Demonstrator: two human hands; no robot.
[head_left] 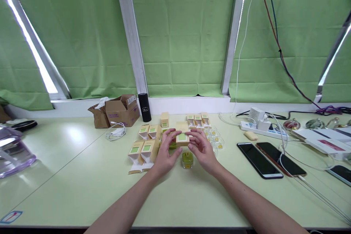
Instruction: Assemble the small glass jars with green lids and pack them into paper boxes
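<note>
A small cream box with a green label (182,137) is held between my two hands at the middle of the table. The fingers of my left hand (168,153) press on its left side, and those of my right hand (202,150) on its right side. Just below the box, a small green glass jar (188,160) stands on the table, touched by neither hand. Open boxes of the same kind (146,150) stand left of my left hand. Behind my right hand are clear containers with yellow centres (216,139) and more open boxes (197,120).
Phones (260,160) lie to the right, near a power strip (263,131) with white cables. A brown carton (122,110) and a black cylinder (144,108) stand at the back left. A clear purplish container (16,151) is at the far left. The table's front edge (175,227) runs below.
</note>
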